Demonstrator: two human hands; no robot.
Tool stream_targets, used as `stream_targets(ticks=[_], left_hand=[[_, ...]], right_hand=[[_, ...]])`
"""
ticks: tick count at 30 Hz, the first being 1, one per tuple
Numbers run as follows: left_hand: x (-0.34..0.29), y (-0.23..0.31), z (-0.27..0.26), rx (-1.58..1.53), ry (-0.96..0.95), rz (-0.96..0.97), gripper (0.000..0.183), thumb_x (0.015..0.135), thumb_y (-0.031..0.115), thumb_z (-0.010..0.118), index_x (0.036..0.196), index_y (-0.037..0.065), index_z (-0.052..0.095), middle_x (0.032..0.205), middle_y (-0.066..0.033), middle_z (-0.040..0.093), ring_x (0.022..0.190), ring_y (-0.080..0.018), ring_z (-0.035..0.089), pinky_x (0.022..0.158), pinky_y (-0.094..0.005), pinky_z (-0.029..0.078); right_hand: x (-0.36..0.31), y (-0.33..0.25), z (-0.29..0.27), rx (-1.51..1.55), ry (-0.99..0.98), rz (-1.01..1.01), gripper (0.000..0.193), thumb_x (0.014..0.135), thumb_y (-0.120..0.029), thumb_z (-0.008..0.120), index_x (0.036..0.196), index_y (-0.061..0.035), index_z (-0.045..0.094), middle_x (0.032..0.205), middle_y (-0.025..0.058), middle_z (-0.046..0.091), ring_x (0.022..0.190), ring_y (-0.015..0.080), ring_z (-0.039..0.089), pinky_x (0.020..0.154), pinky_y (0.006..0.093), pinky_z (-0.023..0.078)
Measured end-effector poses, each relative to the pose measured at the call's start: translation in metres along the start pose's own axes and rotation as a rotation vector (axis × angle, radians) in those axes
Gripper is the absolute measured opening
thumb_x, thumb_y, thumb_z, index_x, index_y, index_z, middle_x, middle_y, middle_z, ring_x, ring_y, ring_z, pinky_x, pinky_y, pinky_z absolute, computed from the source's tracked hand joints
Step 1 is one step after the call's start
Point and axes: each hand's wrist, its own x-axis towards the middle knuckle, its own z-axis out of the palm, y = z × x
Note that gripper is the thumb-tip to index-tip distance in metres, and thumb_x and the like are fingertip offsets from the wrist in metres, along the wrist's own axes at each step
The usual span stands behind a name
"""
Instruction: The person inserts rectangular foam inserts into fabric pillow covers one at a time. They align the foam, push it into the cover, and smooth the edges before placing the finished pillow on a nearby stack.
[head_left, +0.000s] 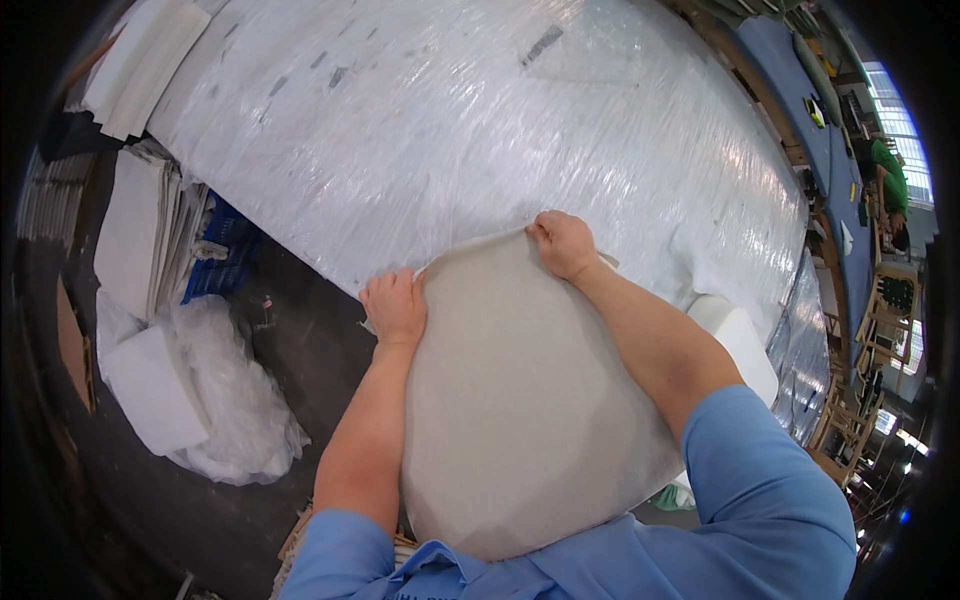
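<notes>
Between my forearms lies a large beige fabric-covered cushion, its near edge against my blue shirt. Its far edge rests at the border of a worktable wrapped in clear plastic film. My left hand is closed on the cushion's far left corner, fingers curled over the fabric edge. Farther right along that edge, my right hand pinches the fabric between thumb and fingers. The cushion's underside is hidden, so I cannot see what the fingertips touch below.
Left of the table, stacked white sheets stand beside a blue crate. Clear plastic bagging with a white foam piece lies on the dark floor. A white foam pad sits at right. A person in green is beyond a blue-topped bench.
</notes>
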Motion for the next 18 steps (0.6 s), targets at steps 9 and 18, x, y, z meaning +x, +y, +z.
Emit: stream_targets(ticks=[9,18], left_hand=[[-0.003,-0.001,-0.006,0.024,-0.017,-0.008,0.026,0.096,0.035,0.067,0.086,0.011,0.071,0.092,-0.0099,0.063,0.095,-0.0332,0.056,0.083,-0.0498,0.04],[-0.043,-0.003,-0.078,-0.298,-0.118,-0.131,0.045,0.092,0.018,0.071,0.136,0.011,0.064,0.13,-0.0203,0.061,0.122,-0.0394,0.056,0.106,-0.049,0.044]], right_hand=[[0.004,0.004,0.009,-0.007,-0.075,0.0,0.024,0.095,-0.027,0.064,0.087,-0.0053,0.069,0.092,0.0178,0.07,0.093,0.0403,0.066,0.081,0.0515,0.052],[-0.028,-0.009,-0.071,0.004,-0.382,-0.06,0.03,0.096,-0.036,0.068,0.109,-0.0095,0.073,0.114,0.0136,0.071,0.11,0.0338,0.066,0.095,0.046,0.052]])
